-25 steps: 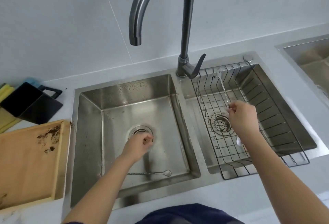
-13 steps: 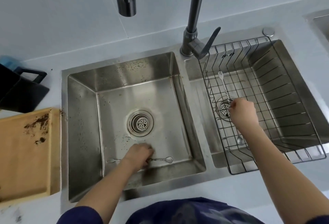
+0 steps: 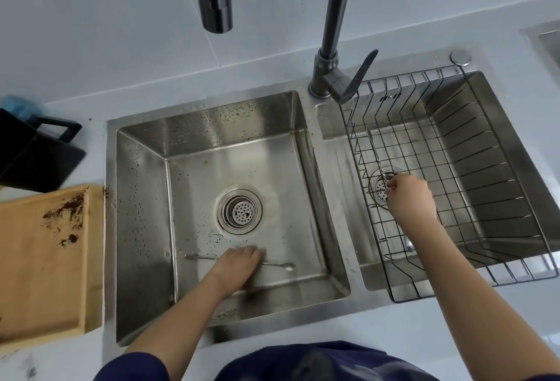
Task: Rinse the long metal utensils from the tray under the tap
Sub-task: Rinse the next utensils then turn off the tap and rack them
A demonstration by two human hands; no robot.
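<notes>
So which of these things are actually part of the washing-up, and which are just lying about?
Part of the job:
- long spoon under the left hand
- utensil held by the right hand
- tap
- wire rack
- wooden tray

Lying about:
- black container

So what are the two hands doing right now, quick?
Left hand: on the long spoon lying in the left sink; grip cannot be told.
Right hand: closed on a fork.

You've got no readable text, labels, brands or numbers here; a small dark mark on the black wire dish rack [image 3: 390, 97] is too blurred.
</notes>
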